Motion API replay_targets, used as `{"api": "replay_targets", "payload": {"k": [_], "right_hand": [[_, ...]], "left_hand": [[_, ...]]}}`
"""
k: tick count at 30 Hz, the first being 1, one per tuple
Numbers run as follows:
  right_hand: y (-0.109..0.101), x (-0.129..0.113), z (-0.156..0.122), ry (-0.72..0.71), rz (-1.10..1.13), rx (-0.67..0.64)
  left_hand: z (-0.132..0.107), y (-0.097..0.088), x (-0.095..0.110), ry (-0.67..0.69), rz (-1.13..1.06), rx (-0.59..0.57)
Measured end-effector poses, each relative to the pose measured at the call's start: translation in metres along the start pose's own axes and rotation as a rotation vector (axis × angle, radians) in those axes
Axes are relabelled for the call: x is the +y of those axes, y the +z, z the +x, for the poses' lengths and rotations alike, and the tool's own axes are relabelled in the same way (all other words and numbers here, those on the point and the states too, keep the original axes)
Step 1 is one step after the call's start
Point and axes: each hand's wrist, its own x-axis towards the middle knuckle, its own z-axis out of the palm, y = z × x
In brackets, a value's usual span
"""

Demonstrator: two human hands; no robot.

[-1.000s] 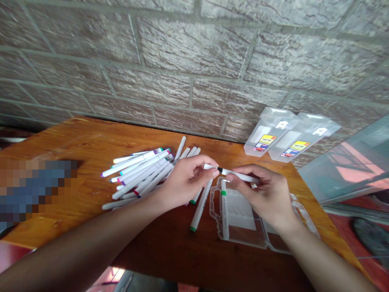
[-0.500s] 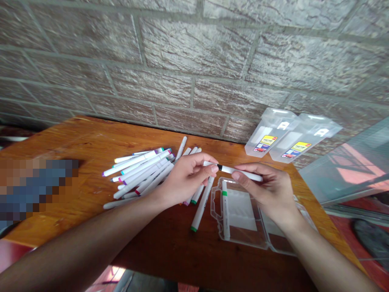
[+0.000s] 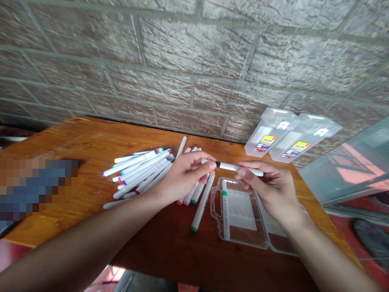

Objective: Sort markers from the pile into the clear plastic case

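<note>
Both hands hold one white marker with a black band [image 3: 234,166] level above the wooden table [image 3: 75,142]. My left hand [image 3: 185,176] pinches its left end between thumb and fingers. My right hand [image 3: 270,190] pinches the barrel from the right. Below them lies an open clear plastic case [image 3: 243,227] with a single green-banded marker [image 3: 224,207] inside, at its left edge. A pile of several white markers with coloured caps [image 3: 141,170] lies left of my left hand. One green-tipped marker [image 3: 202,205] rests loose between the pile and the case.
Two closed clear marker cases with yellow labels [image 3: 287,136] lean against the brick wall at the back right. A blurred patch [image 3: 33,188] covers something on the table's left side. A glass panel [image 3: 352,162] borders the table on the right.
Both hands have lifted the black-banded marker a little higher and farther from me; the fingers have shifted slightly along it. Nothing else on the table has moved.
</note>
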Motion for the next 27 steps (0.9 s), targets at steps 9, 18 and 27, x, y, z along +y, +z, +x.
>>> {"api": "replay_targets", "payload": {"k": [9, 18, 27], "right_hand": [[-0.003, -0.005, 0.002, 0.049, 0.153, -0.007], [-0.001, -0.012, 0.002, 0.075, 0.234, 0.042], [0.0, -0.016, 0.003, 0.089, 0.249, 0.024]], "left_hand": [[0.002, -0.001, 0.004, -0.011, -0.019, 0.043], [0.004, -0.004, -0.004, 0.034, -0.069, 0.021], [0.005, -0.005, -0.008, 0.031, -0.156, 0.012]]}}
